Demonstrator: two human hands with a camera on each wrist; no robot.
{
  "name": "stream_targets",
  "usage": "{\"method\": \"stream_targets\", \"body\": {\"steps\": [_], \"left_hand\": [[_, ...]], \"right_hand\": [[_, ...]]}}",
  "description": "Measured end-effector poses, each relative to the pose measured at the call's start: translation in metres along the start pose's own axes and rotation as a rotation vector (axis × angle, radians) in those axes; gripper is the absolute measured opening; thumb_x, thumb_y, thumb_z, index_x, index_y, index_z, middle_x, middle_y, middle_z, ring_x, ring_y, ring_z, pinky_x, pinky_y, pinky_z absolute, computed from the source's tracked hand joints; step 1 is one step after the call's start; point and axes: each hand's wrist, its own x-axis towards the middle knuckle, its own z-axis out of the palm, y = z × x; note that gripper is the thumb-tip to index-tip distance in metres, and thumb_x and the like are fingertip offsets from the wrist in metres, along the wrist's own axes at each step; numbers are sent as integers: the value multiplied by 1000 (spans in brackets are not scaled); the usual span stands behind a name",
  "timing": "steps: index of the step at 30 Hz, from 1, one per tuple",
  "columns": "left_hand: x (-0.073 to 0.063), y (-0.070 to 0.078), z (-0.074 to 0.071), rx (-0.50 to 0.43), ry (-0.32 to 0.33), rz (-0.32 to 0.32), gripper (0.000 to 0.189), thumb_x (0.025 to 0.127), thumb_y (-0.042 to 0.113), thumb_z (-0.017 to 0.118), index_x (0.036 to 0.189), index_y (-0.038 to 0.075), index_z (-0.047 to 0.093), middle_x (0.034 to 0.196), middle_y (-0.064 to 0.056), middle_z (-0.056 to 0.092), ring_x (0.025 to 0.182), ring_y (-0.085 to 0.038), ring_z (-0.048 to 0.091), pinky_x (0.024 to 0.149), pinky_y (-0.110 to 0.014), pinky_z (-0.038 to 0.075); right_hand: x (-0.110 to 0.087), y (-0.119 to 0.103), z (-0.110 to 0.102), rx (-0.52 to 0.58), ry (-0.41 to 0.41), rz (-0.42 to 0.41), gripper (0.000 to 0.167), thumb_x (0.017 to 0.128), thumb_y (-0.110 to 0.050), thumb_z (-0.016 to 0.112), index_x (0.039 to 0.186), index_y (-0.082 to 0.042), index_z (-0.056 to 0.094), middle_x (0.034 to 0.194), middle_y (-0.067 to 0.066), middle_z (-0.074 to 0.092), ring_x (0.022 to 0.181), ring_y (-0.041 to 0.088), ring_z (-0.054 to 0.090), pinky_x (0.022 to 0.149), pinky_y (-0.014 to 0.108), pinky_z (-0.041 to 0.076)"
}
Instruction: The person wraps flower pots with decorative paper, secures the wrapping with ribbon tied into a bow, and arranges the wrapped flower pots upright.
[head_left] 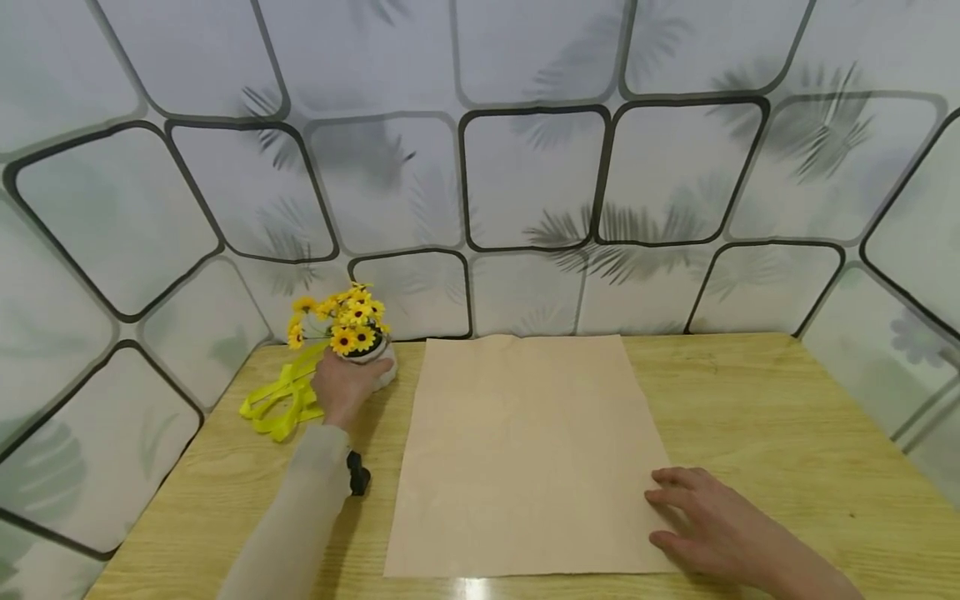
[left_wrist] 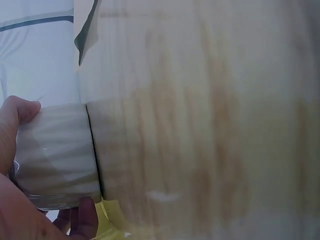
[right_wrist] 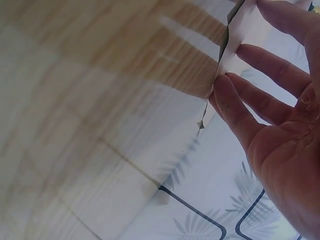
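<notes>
On a pale wooden table (head_left: 765,417), the left hand (head_left: 348,387) clasps a white pot (left_wrist: 57,155), likely sparing its yellow flowers (head_left: 358,313); beige paper (head_left: 525,450) adjoins the right hand (head_left: 712,518), fingers apart.

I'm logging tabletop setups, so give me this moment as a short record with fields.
Left hand: grips the white pot
In the pot: yellow flowers
Right hand: at the right edge of the beige sheet, fingers apart
Beige sheet: spread on the wood-grain table, right of the pot
Yellow strip: looped, left of the pot
Backdrop: rounded outlines and leaf prints
</notes>
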Motion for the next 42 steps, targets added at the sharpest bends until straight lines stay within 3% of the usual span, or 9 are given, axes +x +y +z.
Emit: {"method": "stream_targets", "body": {"steps": [8,17,22,28,36,42], "left_hand": [[-1,4,-2,11,2,59,87,78,42,83,146,2,45,139,-22,59,129,-43,55,110,-60,43],[-6,20,-4,-3,-13,132,89,77,43,84,142,0,43,129,-24,59,119,-42,60,100,-57,51],[-14,34,-3,-60,-30,133,94,75,45,85,143,1,38,129,-25,58,117,-40,60,96,-55,53],[-25,48,-2,-126,-55,206,91,75,41,87,144,5,39,131,-22,59,119,-37,61,97,-54,54],[-43,64,2,-237,-135,280,96,72,34,92,149,14,40,141,-11,58,130,-30,57,108,-52,48],[-64,74,7,-297,-209,302,92,70,28,94,146,16,44,138,-7,59,127,-27,59,105,-49,52]], "right_hand": [[-1,-3,0,-18,30,7,39,79,-39,87,109,-15,77,120,11,71,103,33,67,81,47,58],[-1,-3,-4,8,-54,58,41,83,-42,83,113,-15,76,125,12,69,108,35,65,83,50,57],[-2,-3,-5,9,-43,55,40,82,-42,84,112,-15,77,125,12,69,108,35,66,82,50,57],[-1,-5,-4,3,-16,52,40,82,-41,84,111,-16,77,124,11,70,107,35,66,83,50,57],[0,-5,-4,-4,1,35,39,82,-40,85,111,-15,77,123,12,70,107,35,66,84,51,57],[-1,-5,-3,1,-27,56,40,82,-41,84,112,-14,77,124,12,70,108,36,66,86,51,57]]}}
